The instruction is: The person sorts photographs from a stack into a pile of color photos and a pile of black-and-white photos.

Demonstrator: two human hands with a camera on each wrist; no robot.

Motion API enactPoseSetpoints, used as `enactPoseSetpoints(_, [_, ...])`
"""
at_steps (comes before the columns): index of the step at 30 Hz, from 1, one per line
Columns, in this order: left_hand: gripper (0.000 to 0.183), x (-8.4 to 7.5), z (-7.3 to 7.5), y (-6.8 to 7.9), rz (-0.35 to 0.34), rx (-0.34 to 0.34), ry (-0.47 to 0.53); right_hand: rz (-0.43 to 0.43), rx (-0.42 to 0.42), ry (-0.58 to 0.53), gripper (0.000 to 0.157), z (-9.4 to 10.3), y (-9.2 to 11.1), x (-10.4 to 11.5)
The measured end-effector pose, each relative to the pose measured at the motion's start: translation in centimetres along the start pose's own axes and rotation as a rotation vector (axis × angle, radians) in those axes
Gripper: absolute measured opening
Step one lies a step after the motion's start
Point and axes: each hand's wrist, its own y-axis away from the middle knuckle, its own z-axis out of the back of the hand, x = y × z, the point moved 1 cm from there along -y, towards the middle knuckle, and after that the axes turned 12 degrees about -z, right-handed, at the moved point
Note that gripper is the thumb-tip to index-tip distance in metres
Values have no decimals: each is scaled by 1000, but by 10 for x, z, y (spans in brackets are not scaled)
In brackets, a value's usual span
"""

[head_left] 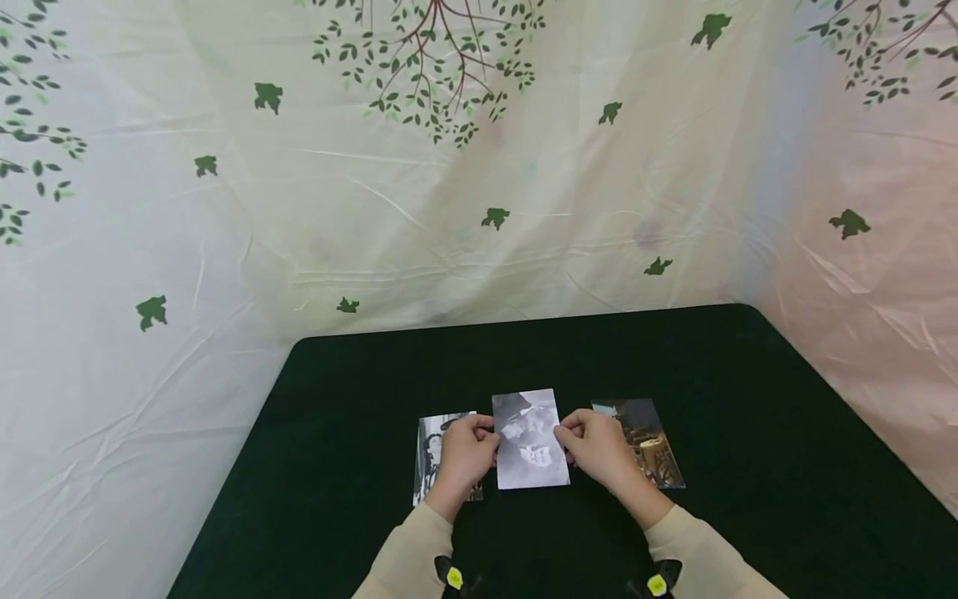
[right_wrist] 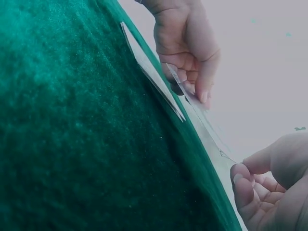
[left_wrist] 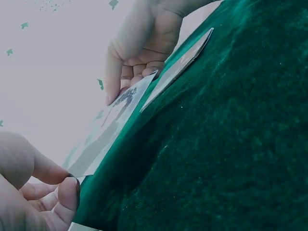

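Between both hands is a glossy grey photo print [head_left: 532, 453], raised over the dark green tablecloth in the wrist views. My left hand [head_left: 469, 453] pinches its left edge between thumb and fingers, seen close in the left wrist view as the hand [left_wrist: 36, 185] at lower left. On the opposite edge, my right hand [head_left: 599, 445] pinches the print the same way; the right wrist view has this hand [right_wrist: 276, 185] at lower right. A black-and-white photo [head_left: 427, 453] lies partly hidden under the left hand. Beyond the right hand, a dark photo with golden shapes [head_left: 659, 449] lies partly covered.
The photos at both sides rest on the green cloth-covered table [head_left: 359, 383]; in the wrist views the side ones look like thin stacks [left_wrist: 180, 67]. Behind the table hangs a pale curtain [head_left: 419, 249] with leaf prints, its lower part meeting the table's far edge.
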Motion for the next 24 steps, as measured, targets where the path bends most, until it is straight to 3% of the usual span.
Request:
enactPoseSetpoints(12, [13, 0, 0, 4, -7, -37, -17, -22, 6, -55, 10, -2, 5, -2])
enactPoseSetpoints(24, [12, -6, 4, 8, 3, -30, 1, -30, 17, -68, 11, -2, 5, -4])
